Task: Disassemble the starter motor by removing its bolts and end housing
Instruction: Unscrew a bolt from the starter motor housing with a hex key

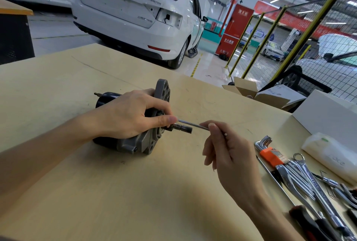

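Observation:
The starter motor (108, 97) lies on its side on the wooden table (81, 182), black body to the left, grey end housing (163, 91) with its flange to the right. A short shaft (183, 128) sticks out of the housing toward the right. My left hand (131, 114) grips the motor around the housing. My right hand (228, 150) pinches the end of a long thin bolt (190, 124) that reaches from the housing out to my fingers, just above the shaft.
Right of my hand lie a set of hex keys in an orange holder (270, 155), several wrenches (309, 184) and black-handled pliers (309, 223). A white bag (332, 155), a white box (326, 119) and an open cardboard box (257, 94) stand at the table's far right. A white car (135, 13) is parked beyond.

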`<state>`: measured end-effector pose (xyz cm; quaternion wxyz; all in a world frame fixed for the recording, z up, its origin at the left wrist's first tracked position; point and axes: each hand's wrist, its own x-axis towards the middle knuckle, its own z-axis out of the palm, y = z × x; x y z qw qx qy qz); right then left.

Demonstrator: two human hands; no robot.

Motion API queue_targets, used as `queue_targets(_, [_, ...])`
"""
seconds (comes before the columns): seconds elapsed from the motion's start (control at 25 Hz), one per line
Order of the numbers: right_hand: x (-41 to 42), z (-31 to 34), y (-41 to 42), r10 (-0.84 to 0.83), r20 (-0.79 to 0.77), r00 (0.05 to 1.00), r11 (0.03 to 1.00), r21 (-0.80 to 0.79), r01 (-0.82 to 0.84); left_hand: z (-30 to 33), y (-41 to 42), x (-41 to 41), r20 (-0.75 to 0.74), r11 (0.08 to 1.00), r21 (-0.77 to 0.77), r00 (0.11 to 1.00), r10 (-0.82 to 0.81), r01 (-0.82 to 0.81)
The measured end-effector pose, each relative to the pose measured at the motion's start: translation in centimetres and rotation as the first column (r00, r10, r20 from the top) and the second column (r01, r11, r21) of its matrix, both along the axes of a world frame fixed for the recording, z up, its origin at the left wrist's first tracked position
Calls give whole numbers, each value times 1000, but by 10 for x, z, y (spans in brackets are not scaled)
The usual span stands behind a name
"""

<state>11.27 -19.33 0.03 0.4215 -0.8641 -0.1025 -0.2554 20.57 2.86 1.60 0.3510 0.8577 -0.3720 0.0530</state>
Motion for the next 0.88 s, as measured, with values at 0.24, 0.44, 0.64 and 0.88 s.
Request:
queue_targets(0.24, [-6, 10, 1, 293, -146, 945, 904, 365, -224, 1, 1, -1, 26, 1000, 24, 1000, 3, -3])
queue_targets(0.44, [0, 11, -5, 235, -230, 944, 908, 400, -129, 1, 1, -1, 32, 1000, 28, 999, -1, 0])
queue_targets(0.64, [-2, 13, -5, 345, -159, 925, 822, 527, -216, 1, 0, 0, 25, 1000, 18, 1000, -9, 9])
queue_targets(0.88, [-1, 13, -6, 291, -169, 942, 854, 490, -176, 0, 1, 1, 31, 1000, 29, 999, -14, 13])
